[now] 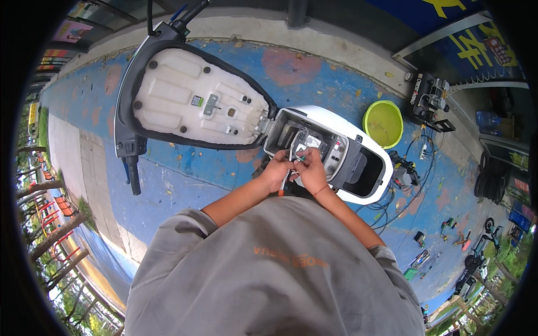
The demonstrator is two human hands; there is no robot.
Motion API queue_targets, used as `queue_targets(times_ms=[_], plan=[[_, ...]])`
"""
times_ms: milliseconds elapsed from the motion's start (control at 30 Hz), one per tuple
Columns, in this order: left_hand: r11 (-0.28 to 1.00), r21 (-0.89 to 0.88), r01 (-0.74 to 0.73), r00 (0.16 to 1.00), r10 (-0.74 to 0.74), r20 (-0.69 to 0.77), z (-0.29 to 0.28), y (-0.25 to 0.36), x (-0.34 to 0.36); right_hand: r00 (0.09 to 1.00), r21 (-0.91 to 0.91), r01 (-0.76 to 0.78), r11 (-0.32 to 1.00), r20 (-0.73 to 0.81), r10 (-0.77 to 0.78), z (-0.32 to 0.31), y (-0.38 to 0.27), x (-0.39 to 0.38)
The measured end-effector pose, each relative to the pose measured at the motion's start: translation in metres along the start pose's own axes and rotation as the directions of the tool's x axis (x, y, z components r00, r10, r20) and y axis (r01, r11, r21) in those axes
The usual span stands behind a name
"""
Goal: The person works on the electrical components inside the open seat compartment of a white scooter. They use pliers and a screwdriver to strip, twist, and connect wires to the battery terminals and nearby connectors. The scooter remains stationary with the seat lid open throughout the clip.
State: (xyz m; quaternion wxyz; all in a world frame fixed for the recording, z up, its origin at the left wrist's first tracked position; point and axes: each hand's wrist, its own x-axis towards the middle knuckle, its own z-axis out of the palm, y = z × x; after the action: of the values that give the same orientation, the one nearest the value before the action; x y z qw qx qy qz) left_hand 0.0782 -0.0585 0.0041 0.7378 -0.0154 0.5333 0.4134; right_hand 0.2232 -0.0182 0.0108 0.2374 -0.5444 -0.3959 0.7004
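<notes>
An electric scooter stands in front of me with its seat (174, 92) flipped up, the pale underside showing. Over the near edge of its open white compartment (358, 134), my two hands meet with fingertips pinched together. My right hand (311, 171) grips a small green piece (300, 159), perhaps a wire connector. Close against it, my left hand (274, 172) is closed too; the fingers hide what it holds. A thin piece with an orange end (281, 192) sticks out below the left hand. Inside the compartment, behind the fingers, sits a silver-grey labelled unit (308, 142).
A yellow-green bucket (383, 124) stands beyond the scooter, with an air compressor (428, 98) by the wall. Dark cables (424, 171) and a black machine (404, 172) lie right of the scooter. Loose tools (419, 259) and black tyres (491, 182) are farther right.
</notes>
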Motion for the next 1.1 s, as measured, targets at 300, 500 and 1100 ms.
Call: queue_targets(times_ms=[300, 500, 1100], plan=[[0.992, 0.047, -0.113, 0.99, 0.117, -0.083, -0.008, -0.001, 0.008, 0.954, 0.064, -0.275, 0.959, 0.142, 0.264, -0.006, -0.001, 0.008], [0.997, -0.073, -0.008, 0.993, 0.0, -0.12, -0.022, 0.002, 0.008, 0.933, -0.112, 0.154, 0.982, 0.344, -0.107, -0.012, 0.023, -0.019], [0.999, 0.029, 0.032, 0.987, -0.027, -0.16, -0.023, -0.009, 0.013, 0.987, -0.465, 0.038, 0.885, 0.154, 0.038, -0.026, 0.064, 0.007]])
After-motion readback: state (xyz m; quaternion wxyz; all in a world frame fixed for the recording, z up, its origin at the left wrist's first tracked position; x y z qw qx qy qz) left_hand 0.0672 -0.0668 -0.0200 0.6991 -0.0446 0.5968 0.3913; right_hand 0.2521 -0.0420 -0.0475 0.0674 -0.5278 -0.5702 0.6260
